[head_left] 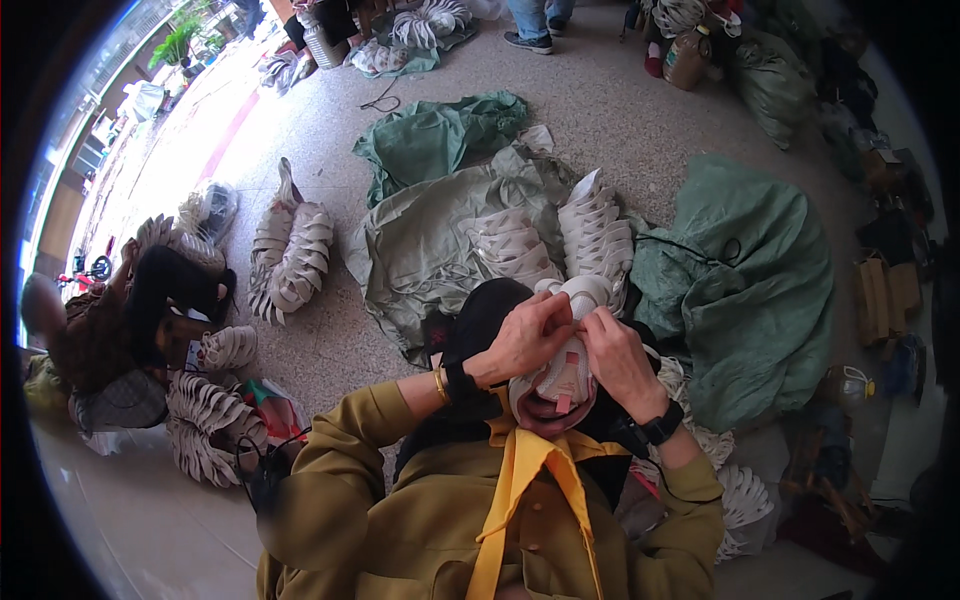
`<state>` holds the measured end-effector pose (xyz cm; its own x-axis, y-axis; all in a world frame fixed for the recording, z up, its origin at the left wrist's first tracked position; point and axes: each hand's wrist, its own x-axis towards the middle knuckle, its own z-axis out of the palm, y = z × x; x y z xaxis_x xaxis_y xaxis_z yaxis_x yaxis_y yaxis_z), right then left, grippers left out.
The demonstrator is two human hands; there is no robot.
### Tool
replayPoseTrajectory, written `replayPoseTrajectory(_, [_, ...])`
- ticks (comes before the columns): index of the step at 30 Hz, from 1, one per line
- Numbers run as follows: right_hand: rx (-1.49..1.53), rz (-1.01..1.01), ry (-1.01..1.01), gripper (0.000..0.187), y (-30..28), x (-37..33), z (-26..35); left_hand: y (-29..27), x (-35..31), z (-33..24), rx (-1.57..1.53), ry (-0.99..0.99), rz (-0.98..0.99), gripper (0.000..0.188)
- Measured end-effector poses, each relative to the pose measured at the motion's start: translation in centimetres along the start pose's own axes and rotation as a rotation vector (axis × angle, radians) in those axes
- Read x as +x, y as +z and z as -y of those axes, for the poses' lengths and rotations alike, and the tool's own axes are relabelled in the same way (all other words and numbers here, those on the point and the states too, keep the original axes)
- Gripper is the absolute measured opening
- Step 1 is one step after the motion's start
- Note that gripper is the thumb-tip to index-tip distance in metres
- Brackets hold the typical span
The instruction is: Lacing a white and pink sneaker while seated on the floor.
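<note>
On my lap lies a white shoe upper (550,385) with a pink lining and a pink tab on its tongue. Its rounded toe points away from me and its collar faces my body. Fingers bent in a pinch, my left hand (530,335) works at the left side of the lacing area. From the other side my right hand (618,362) pinches at the same area, its fingertips close to the left ones. Any lace or thread between the fingertips is too small to make out. A yellow strip of cloth (535,465) hangs down my front, just below the collar.
Beyond my knees, stacked white shoe uppers (597,235) lie on a grey-green cloth (410,240). Green sacks (755,300) lie at right and farther back. Another row of uppers (290,250) is on the floor at left, near a seated person (150,310). Other people sit or stand at the back.
</note>
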<state>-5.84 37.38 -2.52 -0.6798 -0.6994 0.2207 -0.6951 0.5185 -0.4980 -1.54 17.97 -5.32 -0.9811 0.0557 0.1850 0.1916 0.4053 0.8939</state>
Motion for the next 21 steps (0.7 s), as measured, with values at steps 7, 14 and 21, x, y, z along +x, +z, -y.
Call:
replayPoseTrajectory(7, [0.142, -0.058, 0.078, 0.011, 0.5, -0.2, -0.4, -0.1, 0.5, 0.7, -0.001, 0.025, 0.042, 0.015])
replayPoseTrajectory(14, [0.162, -0.063, 0.056, 0.012, -0.2, 0.1, 0.0, -1.2, 1.8, 1.4, -0.109, -0.038, 0.184, 0.013])
replayPoseTrajectory(21, [0.165, -0.086, 0.041, 0.011, -0.4, 0.4, 0.3, -2.0, 1.8, 1.0, -0.137, -0.082, 0.242, 0.014])
